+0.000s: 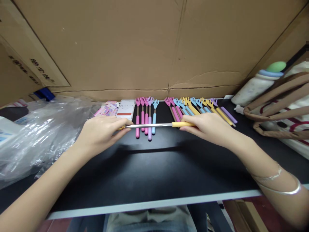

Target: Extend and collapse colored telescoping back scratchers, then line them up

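A back scratcher (152, 125) with a metal rod and yellow ends is stretched level between both hands, above the black tabletop. My left hand (102, 130) pinches its claw end, mostly hidden by the fingers. On the yellow handle my right hand (207, 127) is closed. Behind it lie several back scratchers side by side: pink ones (142, 119), a purple one (150, 124) and a light blue one (154, 120). Farther right is another row in pink, blue, yellow and purple, with a yellow back scratcher (223, 116) near its right end.
Clear plastic bags (48, 129) cover the left side. A phone showing a timer (125, 109) lies beside colourful cards (107, 108). At right are a white bottle (257, 85) with a green lid and a bag with brown handles (253, 116). Cardboard (120, 48) walls the back.
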Demonstrator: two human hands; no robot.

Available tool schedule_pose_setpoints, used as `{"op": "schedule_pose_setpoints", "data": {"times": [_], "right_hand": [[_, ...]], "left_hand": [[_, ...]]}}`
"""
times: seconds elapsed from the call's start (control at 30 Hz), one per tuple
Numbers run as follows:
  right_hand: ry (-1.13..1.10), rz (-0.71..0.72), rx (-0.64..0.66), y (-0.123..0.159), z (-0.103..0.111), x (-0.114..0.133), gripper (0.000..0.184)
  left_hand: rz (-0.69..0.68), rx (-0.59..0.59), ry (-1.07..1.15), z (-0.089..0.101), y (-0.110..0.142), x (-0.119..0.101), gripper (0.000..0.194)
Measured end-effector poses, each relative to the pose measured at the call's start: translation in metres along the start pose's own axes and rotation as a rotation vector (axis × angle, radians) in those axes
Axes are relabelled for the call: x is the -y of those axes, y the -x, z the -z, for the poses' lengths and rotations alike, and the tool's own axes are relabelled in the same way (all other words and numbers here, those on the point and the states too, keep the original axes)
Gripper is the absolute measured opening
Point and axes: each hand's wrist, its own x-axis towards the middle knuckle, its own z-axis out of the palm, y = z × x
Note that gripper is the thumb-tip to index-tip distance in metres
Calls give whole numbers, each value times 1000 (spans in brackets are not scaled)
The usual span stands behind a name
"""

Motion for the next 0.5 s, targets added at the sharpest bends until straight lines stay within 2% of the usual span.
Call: {"op": "schedule_pose_setpoints", "data": {"times": [0.27,0.5], "right_hand": [[-32,16,-22,5,13,-7,38],[-216,6,122,7,16,-12,30]], "left_hand": [[-37,-98,-67,9,1,5,21],[-110,-159,-86,8,3,3,12]]}}
